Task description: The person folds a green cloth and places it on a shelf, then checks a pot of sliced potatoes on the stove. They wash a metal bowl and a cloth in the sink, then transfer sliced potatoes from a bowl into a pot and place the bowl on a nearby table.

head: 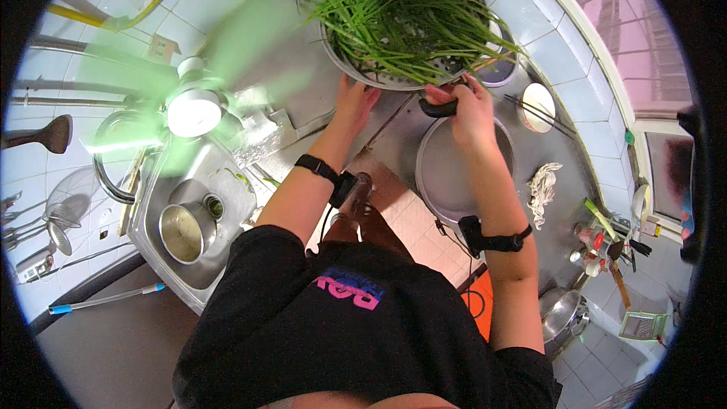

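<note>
A round metal steamer pan (392,87) with a perforated bottom sits at the back of the metal counter, heaped with long green stalks (397,17) that look like chives. My left hand (355,103) is at its near rim, with the thumb toward the right and some fingers hidden under the edge. To the right, my right hand (472,111) grips the pan's near-right edge by a black handle (438,108). Beneath my right forearm lies a wide round metal lid or pan (446,167), partly hidden by the arm.
A spinning green fan with a lit lamp (194,113) blurs the left side. Below it is a steel sink (196,284) with a metal pot (184,233). On the right are a white bowl (538,107), chopsticks (525,103) and a crumpled cloth (543,190). A cleaver (267,135) lies left of my hand.
</note>
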Tool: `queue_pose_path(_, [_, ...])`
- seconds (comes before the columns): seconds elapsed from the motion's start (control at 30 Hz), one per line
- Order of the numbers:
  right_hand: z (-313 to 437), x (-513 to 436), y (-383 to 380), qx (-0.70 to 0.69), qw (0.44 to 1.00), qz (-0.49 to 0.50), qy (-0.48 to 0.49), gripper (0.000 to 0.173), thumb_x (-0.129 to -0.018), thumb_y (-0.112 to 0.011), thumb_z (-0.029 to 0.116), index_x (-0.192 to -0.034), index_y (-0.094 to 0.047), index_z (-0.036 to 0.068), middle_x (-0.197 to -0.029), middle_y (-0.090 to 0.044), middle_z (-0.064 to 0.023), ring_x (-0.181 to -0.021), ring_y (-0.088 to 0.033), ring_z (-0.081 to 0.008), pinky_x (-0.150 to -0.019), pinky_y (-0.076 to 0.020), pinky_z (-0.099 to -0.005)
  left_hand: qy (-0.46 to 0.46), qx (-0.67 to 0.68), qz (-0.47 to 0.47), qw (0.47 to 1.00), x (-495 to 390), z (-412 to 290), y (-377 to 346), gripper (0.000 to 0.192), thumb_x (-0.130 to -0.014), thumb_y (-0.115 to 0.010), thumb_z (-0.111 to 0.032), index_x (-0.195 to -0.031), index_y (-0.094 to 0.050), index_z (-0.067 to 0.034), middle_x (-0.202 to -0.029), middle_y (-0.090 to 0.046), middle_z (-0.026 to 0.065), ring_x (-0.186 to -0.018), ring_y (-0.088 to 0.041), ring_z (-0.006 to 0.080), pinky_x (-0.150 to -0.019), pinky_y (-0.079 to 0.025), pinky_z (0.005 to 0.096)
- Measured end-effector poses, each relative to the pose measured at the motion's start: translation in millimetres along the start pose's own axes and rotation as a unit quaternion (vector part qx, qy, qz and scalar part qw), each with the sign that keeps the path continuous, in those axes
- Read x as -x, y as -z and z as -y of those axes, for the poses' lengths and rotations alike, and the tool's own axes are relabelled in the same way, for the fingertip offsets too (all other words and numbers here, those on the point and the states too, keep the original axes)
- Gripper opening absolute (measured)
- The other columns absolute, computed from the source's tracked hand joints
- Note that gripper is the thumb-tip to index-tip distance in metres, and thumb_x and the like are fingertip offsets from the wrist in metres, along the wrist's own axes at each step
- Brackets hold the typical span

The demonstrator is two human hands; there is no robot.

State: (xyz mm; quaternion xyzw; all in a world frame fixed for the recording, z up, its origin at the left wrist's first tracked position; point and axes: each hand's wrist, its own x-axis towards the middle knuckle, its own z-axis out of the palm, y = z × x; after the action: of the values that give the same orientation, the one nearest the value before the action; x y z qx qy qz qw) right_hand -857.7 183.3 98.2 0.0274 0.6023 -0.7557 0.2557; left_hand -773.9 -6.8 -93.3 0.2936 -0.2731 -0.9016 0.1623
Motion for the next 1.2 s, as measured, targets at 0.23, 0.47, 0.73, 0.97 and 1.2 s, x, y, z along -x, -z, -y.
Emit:
queue_pose_path(0.23, [29,21,32,-0.018,0.999,-0.050,0.010,0.035,-0.095,-0.047,-0.005,-0.128,-0.052,-0.016,-0.109,-0.072,-0.0278,-0.096,-0.079,-0.0370,-0.087,-0.0652,-0.0438,-0.013,0.020,-0.030,0.999,-28,-3,-9,0.067,-0.106,-0.061,-0.009,-0.160,-0.024,-0.023,-0.145,-0.053,0.0190,-0.120,-0.066,0.0363,-0.101,-0.059,0.0508])
queue_pose_path(0.47, [61,62,82,-0.060,0.994,-0.092,-0.002,0.069,-0.092,-0.051,-0.007,-0.155,-0.024,-0.010,-0.125,-0.068,-0.0369,-0.106,-0.076,-0.0445,-0.090,-0.0648,-0.0461,0.013,-0.001,-0.063,0.998,-12,-9,-14,0.053,-0.108,-0.046,-0.001,-0.156,-0.027,-0.013,-0.150,-0.049,0.0227,-0.127,-0.064,0.0426,-0.102,-0.065,0.0545])
queue_pose_path(0.73, [75,120,150,-0.080,0.990,-0.112,-0.003,0.054,-0.095,-0.050,-0.007,-0.145,-0.032,-0.015,-0.120,-0.069,-0.0340,-0.106,-0.076,-0.0421,-0.099,-0.0622,-0.0501,0.047,0.017,-0.022,0.999,77,-15,17,0.059,-0.102,-0.052,0.003,-0.156,-0.031,-0.011,-0.145,-0.054,0.0213,-0.121,-0.068,0.0394,-0.098,-0.065,0.0545])
queue_pose_path(0.97, [80,173,194,-0.095,0.985,-0.142,0.000,0.040,-0.093,-0.048,-0.008,-0.131,-0.049,-0.020,-0.123,-0.069,-0.0309,-0.109,-0.075,-0.0390,-0.098,-0.0649,-0.0436,0.082,-0.069,-0.010,0.994,206,-41,54,0.058,-0.100,-0.057,0.003,-0.152,-0.035,-0.005,-0.142,-0.058,0.0233,-0.121,-0.069,0.0402,-0.098,-0.066,0.0513])
queue_pose_path(1.2, [72,230,222,-0.157,0.972,-0.174,-0.003,0.028,-0.095,-0.045,-0.009,-0.122,-0.047,-0.016,-0.133,-0.064,-0.0321,-0.119,-0.071,-0.0410,-0.102,-0.0636,-0.0500,0.074,-0.123,-0.066,0.987,352,-75,113,0.056,-0.099,-0.058,0.000,-0.152,-0.040,-0.006,-0.139,-0.062,0.0195,-0.116,-0.072,0.0372,-0.097,-0.066,0.0493])
